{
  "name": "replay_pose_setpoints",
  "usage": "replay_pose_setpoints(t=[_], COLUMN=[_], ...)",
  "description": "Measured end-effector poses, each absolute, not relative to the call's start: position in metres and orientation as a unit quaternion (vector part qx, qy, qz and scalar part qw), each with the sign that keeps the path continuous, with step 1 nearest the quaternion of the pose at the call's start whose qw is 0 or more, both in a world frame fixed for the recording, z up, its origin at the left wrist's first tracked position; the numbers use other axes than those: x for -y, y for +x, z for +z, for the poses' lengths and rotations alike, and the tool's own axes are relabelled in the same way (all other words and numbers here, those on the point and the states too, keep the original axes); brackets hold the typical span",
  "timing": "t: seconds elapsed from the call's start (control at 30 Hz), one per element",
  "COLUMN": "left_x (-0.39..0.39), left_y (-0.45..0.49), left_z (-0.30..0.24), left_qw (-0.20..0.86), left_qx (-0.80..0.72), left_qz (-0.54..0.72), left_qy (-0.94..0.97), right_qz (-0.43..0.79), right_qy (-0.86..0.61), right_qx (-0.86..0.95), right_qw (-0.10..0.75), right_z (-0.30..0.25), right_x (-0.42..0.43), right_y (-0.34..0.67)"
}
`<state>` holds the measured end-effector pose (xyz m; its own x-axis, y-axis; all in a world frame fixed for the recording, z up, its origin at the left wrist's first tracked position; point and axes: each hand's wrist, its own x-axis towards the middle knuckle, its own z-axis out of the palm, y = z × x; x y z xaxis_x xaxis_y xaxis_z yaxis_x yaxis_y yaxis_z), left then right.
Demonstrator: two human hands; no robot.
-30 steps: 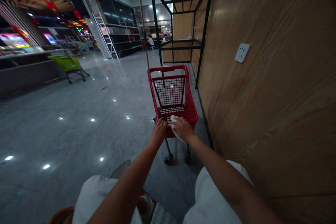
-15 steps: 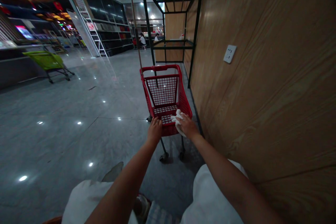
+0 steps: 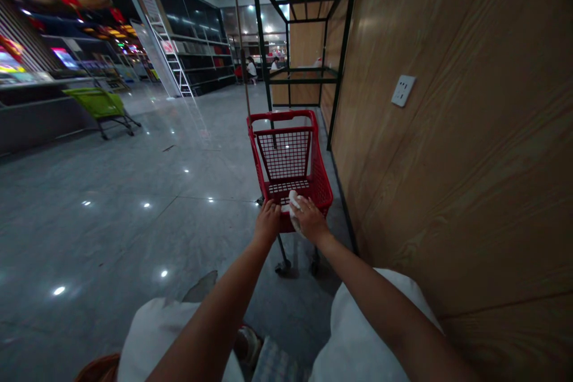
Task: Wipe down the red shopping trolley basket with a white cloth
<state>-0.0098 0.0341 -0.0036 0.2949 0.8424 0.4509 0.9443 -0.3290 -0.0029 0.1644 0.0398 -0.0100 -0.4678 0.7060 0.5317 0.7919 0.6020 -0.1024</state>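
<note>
Down at the near rim of the red shopping cart (image 3: 283,114), right in front of me on the grey tile floor (image 3: 111,239), my left hand (image 3: 268,222) sits curled over the rim (clamped or merely resting, I can't tell), while my right hand (image 3: 310,221) closes on a white cloth (image 3: 293,209), pressing it against the cart! Just beside the cart runs a wood-grain wall (image 3: 447,191) with a white wall socket (image 3: 403,91), and a green shopping cart (image 3: 101,102) stands well off to the left.

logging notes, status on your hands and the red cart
Left hand on red cart handle; right hand pressing white cloth there. Wood wall close right, black metal rack ahead.
</note>
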Motion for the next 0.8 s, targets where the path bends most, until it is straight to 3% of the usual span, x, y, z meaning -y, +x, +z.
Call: replay_pose_setpoints(t=[0.3, 0.53, 0.8], left_x=[-0.036, -0.035, -0.034], left_y=[-0.005, -0.003, -0.002], left_z=[-0.01, -0.008, -0.008], left_qw=[0.127, 0.134, 0.136], left_qx=[0.557, 0.56, 0.566], left_qz=[-0.227, -0.235, -0.25], left_qy=[-0.789, -0.783, -0.774], right_qz=[-0.128, -0.111, -0.123], right_qy=[-0.499, -0.509, -0.48], right_qx=[0.806, 0.779, 0.814], right_qw=[0.29, 0.348, 0.304], right_z=[-0.025, -0.036, -0.032], right_x=[-0.047, -0.05, -0.031], right_y=[0.243, 0.228, 0.178])
